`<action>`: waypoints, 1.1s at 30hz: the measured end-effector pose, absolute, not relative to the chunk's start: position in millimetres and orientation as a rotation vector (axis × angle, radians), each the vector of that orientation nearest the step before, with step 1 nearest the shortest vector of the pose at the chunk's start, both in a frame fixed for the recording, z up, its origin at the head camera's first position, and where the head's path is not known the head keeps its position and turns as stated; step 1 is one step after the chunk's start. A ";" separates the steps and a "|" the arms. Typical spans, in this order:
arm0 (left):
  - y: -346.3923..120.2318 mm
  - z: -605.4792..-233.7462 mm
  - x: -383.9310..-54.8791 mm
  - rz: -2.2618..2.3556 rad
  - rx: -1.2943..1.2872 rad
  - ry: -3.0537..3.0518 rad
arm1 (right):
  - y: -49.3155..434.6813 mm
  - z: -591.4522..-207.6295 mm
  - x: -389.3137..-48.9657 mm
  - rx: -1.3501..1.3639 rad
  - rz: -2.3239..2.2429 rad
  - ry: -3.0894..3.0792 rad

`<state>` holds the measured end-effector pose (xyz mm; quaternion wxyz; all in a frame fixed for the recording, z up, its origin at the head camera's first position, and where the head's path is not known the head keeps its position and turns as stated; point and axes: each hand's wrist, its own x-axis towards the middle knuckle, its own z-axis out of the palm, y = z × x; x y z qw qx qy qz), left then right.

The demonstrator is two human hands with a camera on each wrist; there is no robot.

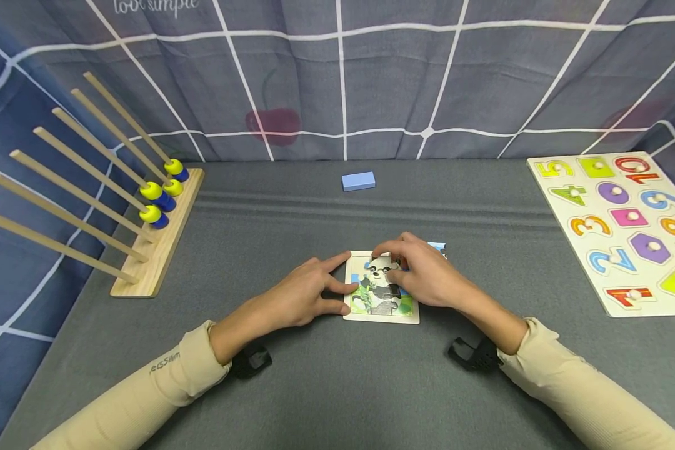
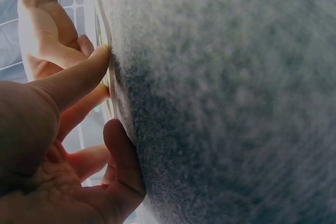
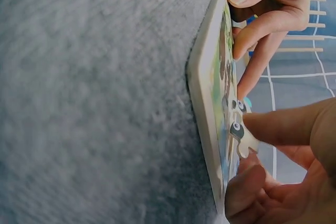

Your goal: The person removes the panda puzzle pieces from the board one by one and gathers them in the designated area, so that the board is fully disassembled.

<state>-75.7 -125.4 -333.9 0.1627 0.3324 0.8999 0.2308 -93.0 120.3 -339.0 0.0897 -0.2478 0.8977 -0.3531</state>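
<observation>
A small wooden panda jigsaw puzzle (image 1: 381, 319) lies on the grey cloth in front of me, its pale frame around a picture of a panda and green leaves. My left hand (image 1: 298, 294) has its fingers spread along the frame's left side, thumb near the lower corner and one fingertip on the picture. Over the upper right part, my right hand (image 1: 430, 275) pinches the panda-face puzzle piece (image 3: 244, 132). In the right wrist view this piece stands tilted up from the picture. Partly hidden behind the right hand is a blue puzzle piece (image 1: 437, 245).
A blue block (image 1: 358, 181) lies farther back. At left stands a wooden peg rack (image 1: 163, 250) with tall rods and several yellow and blue beads. A number-and-shape peg board (image 1: 602, 294) lies at right. Checked cloth (image 1: 382, 81) hangs behind.
</observation>
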 end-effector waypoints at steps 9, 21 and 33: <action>-125.3 -333.3 -75.4 0.660 0.944 2.564 | 122.7 -337.2 -99.0 -0.798 -1.144 2.566; -125.2 -334.0 -74.8 0.671 0.945 2.564 | 122.0 -339.7 -103.3 -0.794 -1.134 2.529; -124.2 -333.8 -74.6 0.665 0.926 2.563 | 126.4 -341.8 -103.0 -0.700 -1.308 2.516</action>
